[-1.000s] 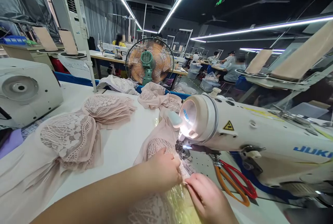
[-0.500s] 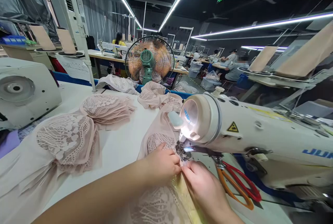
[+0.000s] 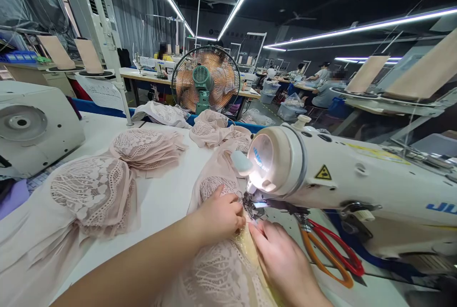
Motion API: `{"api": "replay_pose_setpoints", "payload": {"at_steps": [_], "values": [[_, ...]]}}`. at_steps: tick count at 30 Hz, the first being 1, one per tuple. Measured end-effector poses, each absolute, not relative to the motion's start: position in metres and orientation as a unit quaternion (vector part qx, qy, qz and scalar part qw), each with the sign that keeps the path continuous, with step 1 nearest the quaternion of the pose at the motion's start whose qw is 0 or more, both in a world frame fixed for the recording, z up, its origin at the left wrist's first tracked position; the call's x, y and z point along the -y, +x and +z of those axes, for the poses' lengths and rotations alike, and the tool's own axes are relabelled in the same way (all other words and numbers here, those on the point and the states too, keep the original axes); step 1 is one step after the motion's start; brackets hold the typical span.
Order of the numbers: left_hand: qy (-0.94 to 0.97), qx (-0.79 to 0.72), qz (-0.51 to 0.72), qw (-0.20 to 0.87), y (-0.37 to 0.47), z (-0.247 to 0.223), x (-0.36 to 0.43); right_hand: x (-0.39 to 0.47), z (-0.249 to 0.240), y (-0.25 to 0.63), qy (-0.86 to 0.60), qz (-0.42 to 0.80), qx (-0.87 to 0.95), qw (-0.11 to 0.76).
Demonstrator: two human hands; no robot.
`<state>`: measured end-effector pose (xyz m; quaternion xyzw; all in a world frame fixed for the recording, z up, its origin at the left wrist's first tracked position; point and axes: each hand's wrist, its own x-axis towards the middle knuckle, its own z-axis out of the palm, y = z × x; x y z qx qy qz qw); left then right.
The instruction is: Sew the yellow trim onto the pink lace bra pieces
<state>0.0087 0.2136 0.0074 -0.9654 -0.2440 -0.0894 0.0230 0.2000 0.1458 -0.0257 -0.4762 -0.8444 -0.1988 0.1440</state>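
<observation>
Pale pink lace fabric [image 3: 217, 273] runs under the presser foot [image 3: 253, 208] of a white sewing machine [image 3: 339, 169]. My left hand [image 3: 219, 214] rests on the fabric just left of the foot, its fingers curled and gripping the cloth by the seam. On the near side of the foot, my right hand [image 3: 285, 254] pinches the fabric's edge between thumb and forefinger. A shiny yellowish strip [image 3: 250, 245] lies along that edge, between the hands. The needle point is too small to make out.
Scissors with red and orange handles [image 3: 332, 254] lie right of my right hand, partly under the machine head. Stacked lace pieces [image 3: 89, 188] cover the table's left side. Behind stand a fan [image 3: 203, 81], thread cones [image 3: 367, 74] and people at other machines.
The fabric has slid slightly forward, showing more of the near lace panel. My left hand has shifted a little forward and left with it; my right hand keeps its pinch.
</observation>
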Motion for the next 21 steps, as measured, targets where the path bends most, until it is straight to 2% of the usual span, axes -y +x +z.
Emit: {"api": "replay_pose_setpoints", "payload": {"at_steps": [8,16,21], "values": [[-0.961,0.263,-0.077,0.044,0.007,0.012,-0.217,-0.143,-0.021,0.205,-0.486,-0.148,0.837,0.204],[-0.944,0.328,-0.029,0.022,0.008,0.015,-0.219,-0.143,-0.026,0.204,-0.509,-0.135,0.823,0.210],[-0.923,0.384,-0.007,0.021,0.006,0.018,-0.222,-0.141,-0.026,0.210,-0.530,-0.067,0.822,0.199]]}}
